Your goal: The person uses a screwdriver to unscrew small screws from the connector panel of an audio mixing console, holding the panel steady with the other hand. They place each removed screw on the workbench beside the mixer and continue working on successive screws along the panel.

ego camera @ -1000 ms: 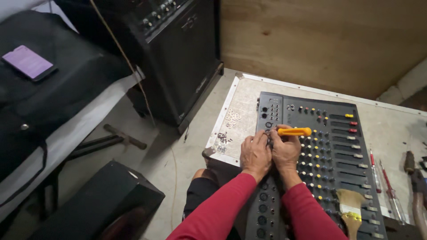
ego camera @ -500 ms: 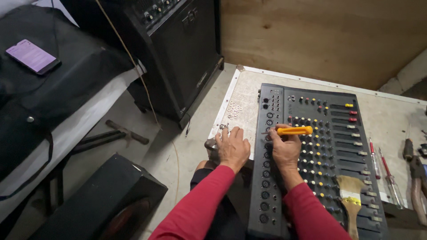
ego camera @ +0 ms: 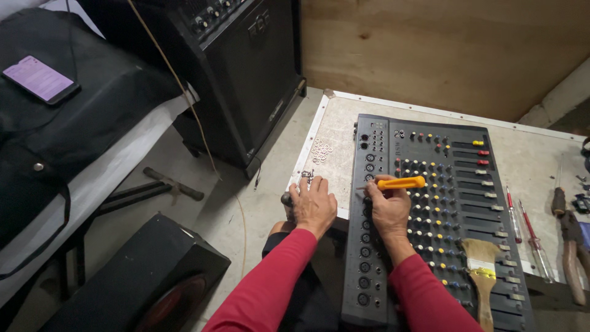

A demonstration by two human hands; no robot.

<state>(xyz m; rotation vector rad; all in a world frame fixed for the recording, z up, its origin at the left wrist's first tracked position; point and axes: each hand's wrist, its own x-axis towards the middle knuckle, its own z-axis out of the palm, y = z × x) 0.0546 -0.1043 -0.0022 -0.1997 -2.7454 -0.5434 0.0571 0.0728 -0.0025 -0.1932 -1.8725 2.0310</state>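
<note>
Fingers of the right hand [ego camera: 387,209] are curling closed around an orange-handled screwdriver [ego camera: 399,182], which is lying across the left part of the grey audio mixer [ego camera: 430,215]. The left hand [ego camera: 313,206] is resting with fingers loosely spread on the worktable [ego camera: 344,129], fingertips touching small metal parts [ego camera: 307,177] just left of the mixer.

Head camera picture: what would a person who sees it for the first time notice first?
The big dark audio mixer, full of knobs and sliders, lies on the pale worktable at the centre right. The right hand holds an orange-handled screwdriver over its left part, while the left hand rests at the table's left edge by small metal parts. A black speaker cabinet stands behind, and a phone with a purple screen lies at the far left.
</note>
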